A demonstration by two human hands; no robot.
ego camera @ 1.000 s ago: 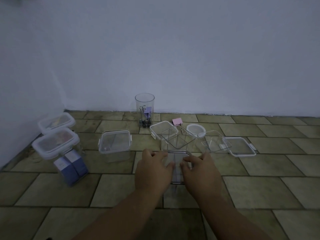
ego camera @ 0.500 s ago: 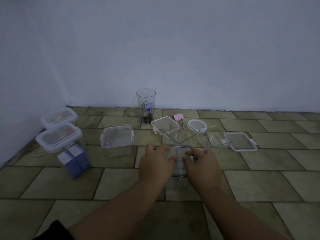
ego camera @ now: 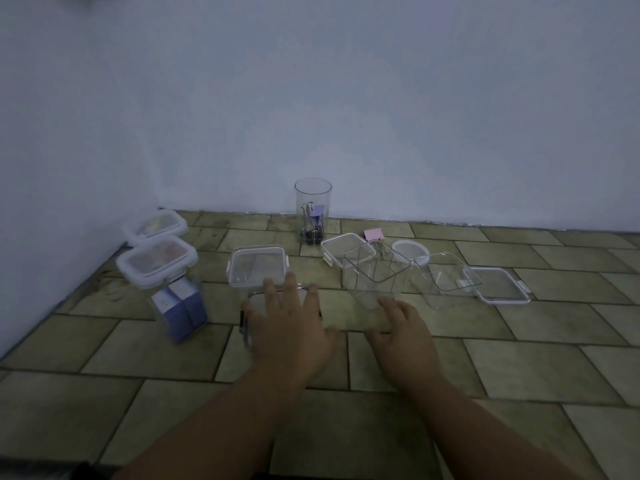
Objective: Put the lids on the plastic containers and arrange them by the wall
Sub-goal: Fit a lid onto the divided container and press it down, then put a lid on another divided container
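My left hand lies with spread, straight fingers on top of a clear container with a dark-rimmed lid on the floor. My right hand hovers low to its right, relaxed and holding nothing. Behind it stand an open divided container and another open container. Loose lids lie nearby: a square one, a round one and a square one. A lidded container stands just beyond my left fingers.
Two lidded containers stand by the left wall, the nearer one holding blue boxes. A tall round clear jar with binder clips stands at the back wall. A pink clip lies beside it.
The container under my hands has slid to the left with my left hand on its lid. My right hand has come off it and hangs apart.
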